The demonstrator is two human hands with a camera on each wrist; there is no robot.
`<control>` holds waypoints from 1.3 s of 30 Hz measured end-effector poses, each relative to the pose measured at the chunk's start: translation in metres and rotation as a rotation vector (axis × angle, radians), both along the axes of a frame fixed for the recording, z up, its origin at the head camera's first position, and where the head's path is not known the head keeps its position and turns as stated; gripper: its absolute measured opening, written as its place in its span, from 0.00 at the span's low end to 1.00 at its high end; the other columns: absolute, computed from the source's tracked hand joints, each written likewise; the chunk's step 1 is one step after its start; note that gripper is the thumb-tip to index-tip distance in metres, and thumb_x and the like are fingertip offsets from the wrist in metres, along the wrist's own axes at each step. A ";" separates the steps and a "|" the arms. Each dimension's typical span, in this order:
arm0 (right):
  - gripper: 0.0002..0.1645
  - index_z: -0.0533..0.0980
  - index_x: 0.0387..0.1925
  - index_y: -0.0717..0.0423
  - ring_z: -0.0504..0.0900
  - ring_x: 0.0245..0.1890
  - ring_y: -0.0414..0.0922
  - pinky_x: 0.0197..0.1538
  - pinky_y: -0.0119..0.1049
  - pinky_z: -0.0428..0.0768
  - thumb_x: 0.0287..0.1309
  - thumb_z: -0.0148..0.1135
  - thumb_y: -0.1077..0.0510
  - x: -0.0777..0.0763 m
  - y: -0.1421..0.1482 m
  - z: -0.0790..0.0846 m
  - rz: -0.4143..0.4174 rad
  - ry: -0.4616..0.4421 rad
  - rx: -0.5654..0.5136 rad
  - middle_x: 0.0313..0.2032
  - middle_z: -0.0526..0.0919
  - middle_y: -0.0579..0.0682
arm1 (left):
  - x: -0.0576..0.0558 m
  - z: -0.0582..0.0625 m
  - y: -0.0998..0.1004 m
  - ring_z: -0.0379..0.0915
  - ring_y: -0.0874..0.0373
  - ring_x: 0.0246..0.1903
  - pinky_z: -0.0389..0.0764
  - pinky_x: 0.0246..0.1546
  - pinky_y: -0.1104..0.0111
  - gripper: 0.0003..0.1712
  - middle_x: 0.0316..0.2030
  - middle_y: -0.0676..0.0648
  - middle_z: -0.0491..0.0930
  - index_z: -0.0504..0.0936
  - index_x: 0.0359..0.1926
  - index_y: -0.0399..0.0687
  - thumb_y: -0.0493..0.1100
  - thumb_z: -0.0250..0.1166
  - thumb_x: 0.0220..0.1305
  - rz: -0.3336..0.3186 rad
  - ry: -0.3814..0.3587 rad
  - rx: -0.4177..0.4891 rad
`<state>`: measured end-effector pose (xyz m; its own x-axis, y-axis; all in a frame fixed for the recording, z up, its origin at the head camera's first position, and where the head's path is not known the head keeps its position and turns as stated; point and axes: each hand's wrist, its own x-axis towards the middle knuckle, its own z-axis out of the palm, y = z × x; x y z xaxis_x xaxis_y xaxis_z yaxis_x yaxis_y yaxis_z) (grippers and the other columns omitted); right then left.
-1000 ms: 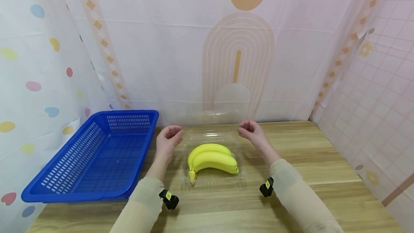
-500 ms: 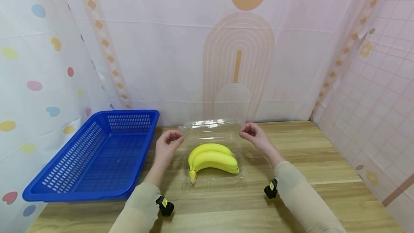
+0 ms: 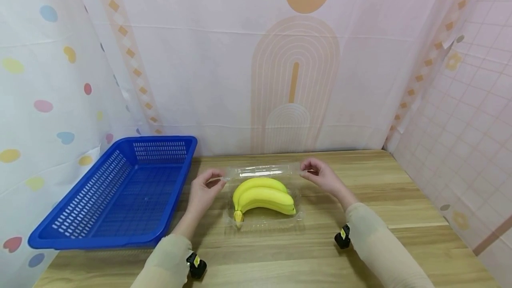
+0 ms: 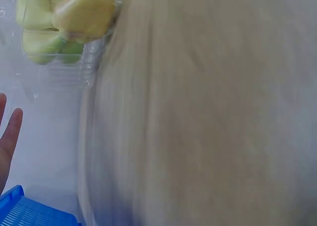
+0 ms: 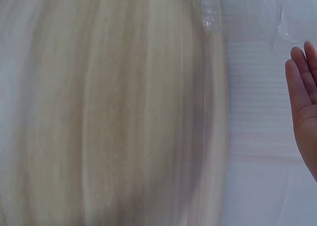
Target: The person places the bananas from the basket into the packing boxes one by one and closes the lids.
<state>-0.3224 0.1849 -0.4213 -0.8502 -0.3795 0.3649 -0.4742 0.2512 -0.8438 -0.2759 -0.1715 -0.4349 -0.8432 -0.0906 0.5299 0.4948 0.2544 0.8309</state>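
Note:
A bunch of yellow bananas (image 3: 264,197) lies in the base of a clear plastic clamshell container (image 3: 266,226) on the table. Its hinged lid (image 3: 261,171) is raised at a slant behind the fruit. At the lid's left corner my left hand (image 3: 203,191) pinches the edge between thumb and fingers; my right hand (image 3: 323,178) pinches the right corner. The left wrist view catches the bananas (image 4: 81,18) through the plastic, and part of the left hand (image 4: 7,144). In the right wrist view the right hand (image 5: 304,102) is cut off by the frame, below the clear plastic.
A blue perforated plastic basket (image 3: 116,199) stands on the left of the wooden table (image 3: 280,261). Patterned curtains (image 3: 216,66) hang behind and on both sides. Small black cameras (image 3: 197,265) are worn on the wrists.
Both hands have come down and slightly apart, bringing the container's lid lower and toward me over the bananas. The bananas and basket have stayed in place.

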 end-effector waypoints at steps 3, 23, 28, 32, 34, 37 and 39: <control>0.07 0.74 0.40 0.72 0.80 0.47 0.47 0.52 0.31 0.79 0.60 0.59 0.76 0.002 0.003 -0.001 0.029 0.028 0.012 0.40 0.79 0.53 | 0.005 0.003 0.000 0.78 0.62 0.41 0.83 0.47 0.58 0.08 0.39 0.33 0.82 0.81 0.35 0.25 0.18 0.65 0.53 -0.025 0.030 -0.037; 0.09 0.79 0.35 0.51 0.78 0.53 0.53 0.58 0.49 0.76 0.56 0.70 0.65 0.009 0.010 -0.005 0.081 0.258 0.290 0.49 0.82 0.53 | 0.001 -0.013 -0.018 0.81 0.48 0.42 0.77 0.48 0.78 0.19 0.39 0.46 0.86 0.83 0.28 0.48 0.20 0.72 0.44 -0.073 0.308 -0.405; 0.11 0.78 0.33 0.49 0.78 0.53 0.53 0.57 0.53 0.76 0.54 0.72 0.65 0.010 0.011 -0.007 0.103 0.371 0.331 0.48 0.83 0.52 | 0.002 -0.012 -0.020 0.82 0.48 0.43 0.80 0.48 0.64 0.20 0.40 0.47 0.86 0.82 0.27 0.50 0.21 0.74 0.42 -0.068 0.362 -0.503; 0.12 0.77 0.32 0.50 0.79 0.53 0.53 0.58 0.52 0.76 0.52 0.73 0.66 0.012 0.010 -0.005 0.113 0.404 0.354 0.49 0.82 0.52 | 0.002 -0.011 -0.021 0.82 0.48 0.43 0.81 0.46 0.55 0.20 0.40 0.46 0.87 0.82 0.27 0.49 0.21 0.75 0.41 -0.067 0.370 -0.545; 0.12 0.77 0.32 0.49 0.78 0.53 0.53 0.59 0.51 0.75 0.52 0.73 0.66 0.012 0.010 -0.004 0.109 0.405 0.381 0.49 0.82 0.51 | 0.001 -0.012 -0.022 0.82 0.48 0.43 0.82 0.45 0.53 0.21 0.40 0.46 0.87 0.82 0.26 0.49 0.20 0.75 0.40 -0.063 0.380 -0.569; 0.12 0.77 0.32 0.50 0.79 0.53 0.53 0.58 0.51 0.76 0.52 0.73 0.66 0.013 0.010 -0.004 0.109 0.425 0.413 0.49 0.82 0.52 | 0.001 -0.012 -0.023 0.83 0.47 0.43 0.82 0.44 0.52 0.22 0.40 0.45 0.87 0.82 0.26 0.49 0.20 0.76 0.38 -0.063 0.400 -0.607; 0.13 0.77 0.32 0.50 0.79 0.53 0.53 0.57 0.50 0.77 0.51 0.73 0.66 0.014 0.010 -0.004 0.115 0.443 0.423 0.49 0.82 0.52 | 0.002 -0.012 -0.023 0.82 0.47 0.42 0.82 0.43 0.51 0.22 0.40 0.45 0.87 0.82 0.26 0.49 0.20 0.76 0.37 -0.065 0.413 -0.624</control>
<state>-0.3088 0.1946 -0.4256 -0.5972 -0.6488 0.4715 -0.8007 0.4471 -0.3988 -0.2739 -0.1944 -0.4471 -0.5577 0.3736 0.7412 0.7655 0.5768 0.2852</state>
